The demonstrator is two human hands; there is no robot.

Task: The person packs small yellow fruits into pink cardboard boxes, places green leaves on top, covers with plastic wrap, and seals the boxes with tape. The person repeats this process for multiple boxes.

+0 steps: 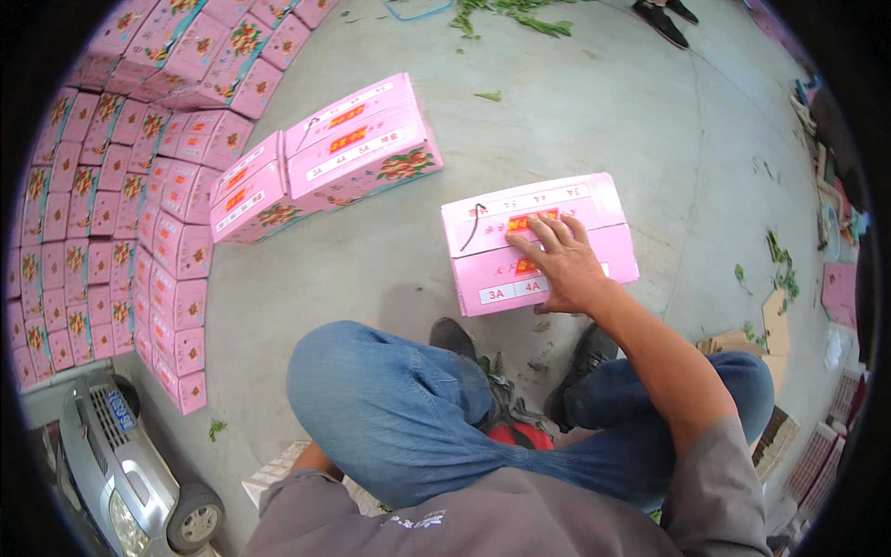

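Observation:
My right hand rests on top of a closed pink cardboard carton, its fingers spread over the lid. The carton sits on the floor just beyond my shoes, and its lid bears printing and a black pen mark. My left hand is out of view; only part of that forearm shows below my left knee. Beside the forearm is a white gridded item, partly hidden. Farther off to the left, two more pink cartons stand end to end.
Tall stacks of pink cartons line the left side, with a silver car below them. Leaves lie scattered on the concrete floor. Another person's shoe is at the top. Flattened cardboard and crates are at right.

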